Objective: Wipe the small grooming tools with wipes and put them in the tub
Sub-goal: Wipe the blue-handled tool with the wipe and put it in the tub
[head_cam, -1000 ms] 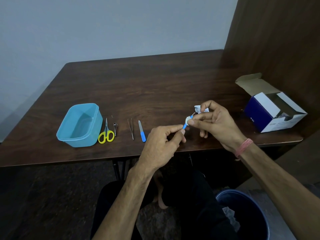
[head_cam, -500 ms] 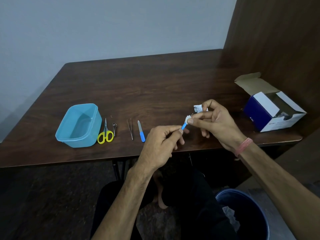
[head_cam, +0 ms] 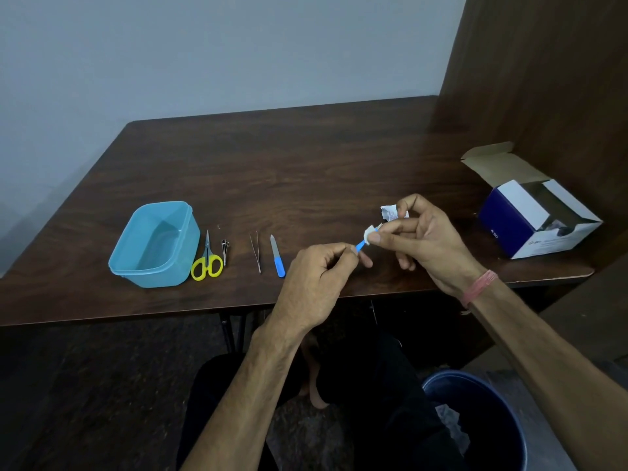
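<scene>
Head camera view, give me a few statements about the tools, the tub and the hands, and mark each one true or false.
1. The light blue tub holds the scissors. False: the yellow-handled scissors lie on the table beside it; the tub looks empty.
2. The left hand pinches a blue-handled tool. True.
3. The right hand presses a white wipe onto that tool. True.
4. The tweezers lie right of the nail file. False: left of it.
5. The open box is blue and white. True.
</scene>
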